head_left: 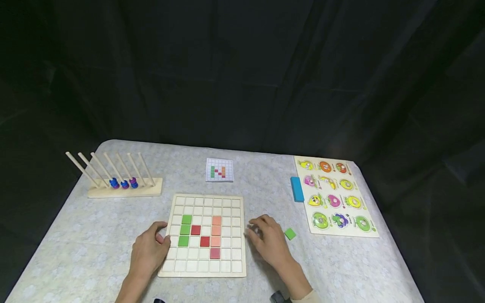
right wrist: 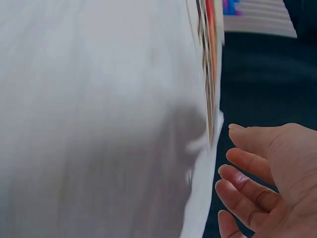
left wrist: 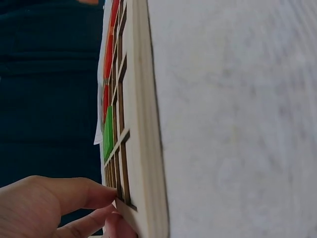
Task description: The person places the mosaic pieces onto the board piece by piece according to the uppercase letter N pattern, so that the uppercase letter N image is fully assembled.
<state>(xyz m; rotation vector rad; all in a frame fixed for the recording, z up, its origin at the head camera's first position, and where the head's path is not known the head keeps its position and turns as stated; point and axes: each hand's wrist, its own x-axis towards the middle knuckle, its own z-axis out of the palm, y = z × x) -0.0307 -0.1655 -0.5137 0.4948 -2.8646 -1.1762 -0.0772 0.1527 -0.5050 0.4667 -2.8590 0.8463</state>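
A square wooden grid board lies flat on the table, with green, red and salmon-pink tiles in some cells. At its left edge my left hand holds the frame; in the left wrist view the thumb reaches onto the rim and other fingers sit by the side. My right hand hovers just beyond the board's right edge. Its fingers are loosely bent and apart in the right wrist view, with nothing between them. A loose green tile lies right of that hand.
Behind the board lies a pattern card with a similar coloured design. A wooden peg stand with blue and purple beads is at the left. On the right are a fruit puzzle board and a blue block. Black curtains hang behind.
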